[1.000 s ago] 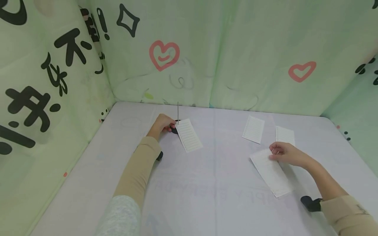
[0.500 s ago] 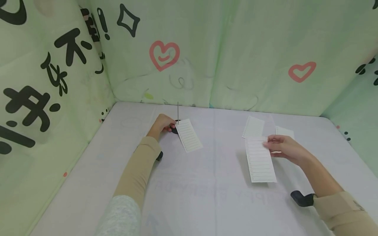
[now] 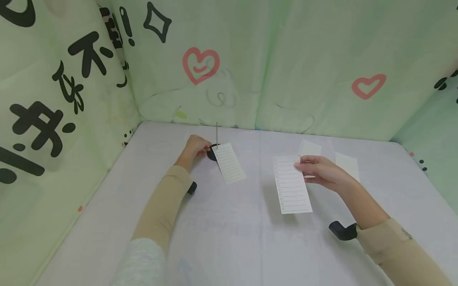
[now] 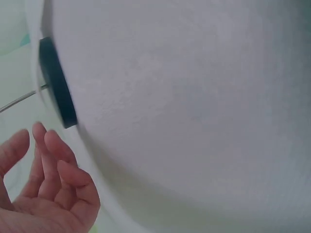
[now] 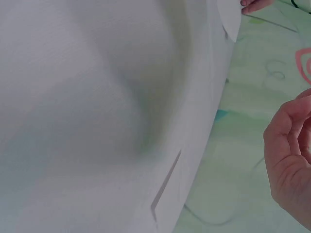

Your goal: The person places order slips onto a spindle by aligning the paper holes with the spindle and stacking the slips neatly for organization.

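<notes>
In the head view my right hand (image 3: pixel 322 171) pinches the upper right edge of a lined sheet of note paper (image 3: pixel 293 186), lifted over the table. A thin upright metal spike (image 3: pixel 216 133) rises from a round black base (image 3: pixel 211 154) at the back left. Another lined sheet (image 3: pixel 230 163) is at the spike, its top end over the base. Beside the base is my left hand (image 3: pixel 198 147). In the left wrist view this left hand (image 4: pixel 56 184) has loosely bent fingers, thumb apart, nothing between them, near the black base (image 4: pixel 58 82).
Two more paper sheets lie at the back right: one sheet (image 3: pixel 309 147) behind the right hand, another sheet (image 3: pixel 348 165) to its right. A white cloth covers the table (image 3: pixel 222 238). Green printed curtains (image 3: pixel 286 79) stand round its back and sides.
My right hand has picked a sheet up from the table and carried it left, turning its lined side into view. My left hand has drawn slightly left, away from the sheet at the spike.
</notes>
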A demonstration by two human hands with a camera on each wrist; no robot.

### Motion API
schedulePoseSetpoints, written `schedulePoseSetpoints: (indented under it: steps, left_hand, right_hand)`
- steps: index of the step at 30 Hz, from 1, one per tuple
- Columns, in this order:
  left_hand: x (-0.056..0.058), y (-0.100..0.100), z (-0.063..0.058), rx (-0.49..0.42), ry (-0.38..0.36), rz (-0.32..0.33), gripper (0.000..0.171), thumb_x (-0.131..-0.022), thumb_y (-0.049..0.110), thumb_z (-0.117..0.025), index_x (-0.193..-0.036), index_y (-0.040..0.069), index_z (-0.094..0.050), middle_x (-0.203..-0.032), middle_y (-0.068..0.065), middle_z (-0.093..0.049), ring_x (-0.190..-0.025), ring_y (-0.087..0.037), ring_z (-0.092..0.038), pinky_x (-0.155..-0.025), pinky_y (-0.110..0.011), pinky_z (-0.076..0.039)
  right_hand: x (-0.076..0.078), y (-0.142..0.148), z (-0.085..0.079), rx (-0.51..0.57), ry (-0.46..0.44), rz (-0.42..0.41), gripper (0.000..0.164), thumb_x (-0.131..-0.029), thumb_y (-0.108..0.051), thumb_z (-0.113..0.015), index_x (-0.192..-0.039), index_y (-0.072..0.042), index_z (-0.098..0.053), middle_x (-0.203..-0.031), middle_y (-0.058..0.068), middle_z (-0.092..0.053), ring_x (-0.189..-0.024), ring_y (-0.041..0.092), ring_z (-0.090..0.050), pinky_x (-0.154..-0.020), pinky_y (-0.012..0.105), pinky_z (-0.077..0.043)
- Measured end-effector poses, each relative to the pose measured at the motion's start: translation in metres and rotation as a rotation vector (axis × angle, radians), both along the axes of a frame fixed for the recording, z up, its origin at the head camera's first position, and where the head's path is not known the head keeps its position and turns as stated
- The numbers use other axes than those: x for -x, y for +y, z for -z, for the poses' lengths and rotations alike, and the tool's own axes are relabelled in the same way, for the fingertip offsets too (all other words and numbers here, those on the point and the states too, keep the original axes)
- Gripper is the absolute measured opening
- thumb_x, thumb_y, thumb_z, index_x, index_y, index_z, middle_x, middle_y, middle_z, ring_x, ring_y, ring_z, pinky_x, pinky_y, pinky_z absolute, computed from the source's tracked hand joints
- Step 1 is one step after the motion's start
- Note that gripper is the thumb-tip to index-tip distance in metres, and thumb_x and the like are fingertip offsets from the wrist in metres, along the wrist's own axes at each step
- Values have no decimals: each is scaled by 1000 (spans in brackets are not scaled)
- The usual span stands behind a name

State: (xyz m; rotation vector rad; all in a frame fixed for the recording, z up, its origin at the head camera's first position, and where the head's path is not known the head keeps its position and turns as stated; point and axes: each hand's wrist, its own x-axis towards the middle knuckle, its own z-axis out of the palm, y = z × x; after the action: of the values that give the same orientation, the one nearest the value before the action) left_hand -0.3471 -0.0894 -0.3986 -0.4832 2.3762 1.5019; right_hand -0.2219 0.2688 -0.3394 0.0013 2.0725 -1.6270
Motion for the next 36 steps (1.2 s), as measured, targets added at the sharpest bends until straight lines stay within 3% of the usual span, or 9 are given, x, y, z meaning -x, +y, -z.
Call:
schedulePoseSetpoints:
  steps: [3, 6, 14, 21, 27, 30, 36]
  left_hand:
    - [-4, -2, -9, -49, 17, -30, 25, -84, 14, -61, -106, 2, -62, -62, 2, -59, -47, -10, -53, -48, -21, -41]
    - [-13, -3, -21, -108, -21, 0, 25, -84, 17, -61, -105, 4, -62, -70, 0, -62, -52, -12, -56, -51, -22, -42]
    - [-36, 1, -44, -184, -157, 247, 35, -87, 25, -60, -114, 4, -59, -83, -1, -64, -67, -14, -59, -57, -23, -40]
    - [-51, 14, -54, -219, -156, 480, 41, -85, 28, -63, -116, 2, -58, -92, -3, -67, -70, -13, -60, -60, -23, -41]
    - [-66, 26, -63, -97, -89, 655, 29, -86, 27, -63, -107, 7, -65, -94, -6, -67, -75, -14, -61, -68, -28, -46]
    - [-70, 28, -64, -38, -48, 683, 27, -86, 27, -62, -103, 7, -67, -90, -6, -67, -75, -15, -61, -72, -31, -47]
    - [-71, 28, -61, -52, -39, 650, 21, -84, 23, -64, -97, 7, -68, -81, -3, -67, -72, -15, -60, -62, -26, -45]
  right_hand:
    - [3, -14, -3, 24, 3, -4, 25, -89, -17, -60, -105, -4, -46, -88, -5, -64, -79, 11, -60, -72, 26, -48]
    - [7, -28, -4, 40, 4, -16, 28, -89, -17, -60, -108, -2, -46, -89, -3, -64, -80, 12, -60, -72, 26, -47]
    - [18, -62, 1, 69, 6, -60, 25, -90, -13, -58, -109, -1, -49, -90, -1, -64, -79, 14, -59, -72, 28, -46]
    - [21, -84, 8, 71, -23, -68, 27, -88, -15, -61, -107, -1, -49, -89, 0, -63, -79, 15, -59, -72, 28, -47]
    - [24, -92, 15, 81, -58, -60, 29, -88, -14, -60, -111, 1, -49, -91, 1, -64, -80, 16, -59, -71, 28, -47]
    - [25, -94, 17, 88, -71, -56, 29, -88, -13, -60, -111, 0, -49, -91, 1, -64, -80, 16, -59, -70, 27, -47]
    - [25, -96, 19, 76, -98, -46, 33, -88, -13, -61, -115, 1, -49, -90, 1, -64, -79, 16, -59, -69, 27, -46]
